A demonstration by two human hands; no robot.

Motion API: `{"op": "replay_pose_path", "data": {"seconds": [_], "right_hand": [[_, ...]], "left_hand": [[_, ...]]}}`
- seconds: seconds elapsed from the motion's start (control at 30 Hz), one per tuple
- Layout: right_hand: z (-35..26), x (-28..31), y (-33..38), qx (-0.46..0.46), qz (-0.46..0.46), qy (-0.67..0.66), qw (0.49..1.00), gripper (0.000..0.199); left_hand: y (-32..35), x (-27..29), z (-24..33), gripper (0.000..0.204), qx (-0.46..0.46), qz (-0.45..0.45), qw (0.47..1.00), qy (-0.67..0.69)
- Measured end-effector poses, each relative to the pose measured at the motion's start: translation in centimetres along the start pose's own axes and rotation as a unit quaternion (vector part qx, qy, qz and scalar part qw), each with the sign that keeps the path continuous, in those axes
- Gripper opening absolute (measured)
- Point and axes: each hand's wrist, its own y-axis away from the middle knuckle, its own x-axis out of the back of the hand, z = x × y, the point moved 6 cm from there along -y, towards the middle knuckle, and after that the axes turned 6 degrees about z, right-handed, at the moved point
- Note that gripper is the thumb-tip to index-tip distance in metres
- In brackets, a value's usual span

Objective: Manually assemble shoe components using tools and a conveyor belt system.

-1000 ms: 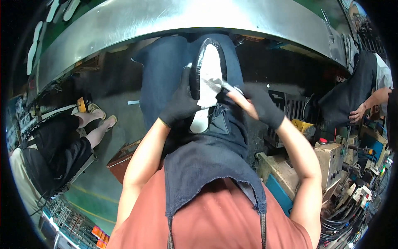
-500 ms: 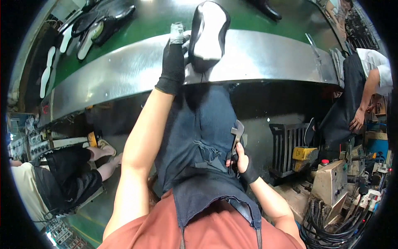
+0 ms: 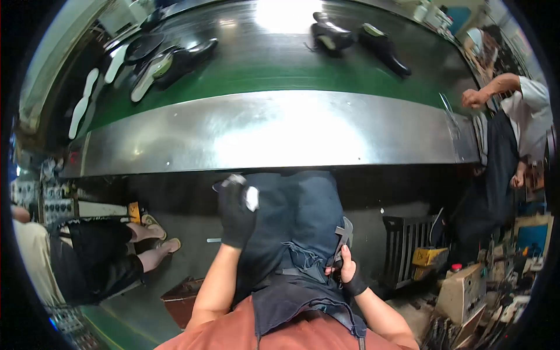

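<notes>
Left hand [image 3: 236, 213], in a black glove, is closing around a small white object [image 3: 251, 198], holding it just below the steel conveyor edge [image 3: 274, 137], at about 10 o'clock from the lap. Right hand [image 3: 345, 269] is clamping a pair of metal pliers [image 3: 343, 236] upright against the dark apron [image 3: 303, 233], probably parking it clear of the belt. On the green belt [image 3: 262, 67], shoes [image 3: 356, 38] are lying at 12 to 1 o'clock and insoles [image 3: 87, 96] at 10 o'clock. Open belt is lying between them. A co-worker [image 3: 519, 116] is standing at 2 o'clock.
</notes>
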Motion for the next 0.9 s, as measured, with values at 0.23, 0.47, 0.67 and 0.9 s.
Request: {"op": "replay_pose_path", "data": {"seconds": [0.23, 0.47, 0.67, 0.9], "right_hand": [[-0.5, -0.4, -1.0, 0.004, -0.019, 0.039, 0.999, 0.084], [-1.1, -0.5, -0.2, -0.007, 0.047, 0.007, 0.999, 0.079], [-1.7, -0.1, 0.1, -0.046, 0.157, 0.012, 0.986, 0.087], [-1.7, -2.6, 0.0, -0.014, 0.183, -0.025, 0.983, 0.084]], "left_hand": [[2.8, -3.3, -10.0, 0.019, 0.302, -0.121, 0.939, 0.109], [-6.6, 0.1, -10.8, 0.012, 0.297, -0.111, 0.906, 0.282], [-24.2, -4.2, -32.3, 0.038, 0.273, -0.075, 0.944, 0.167], [-33.1, -8.8, -45.3, 0.077, 0.262, -0.001, 0.965, 0.018]]}}
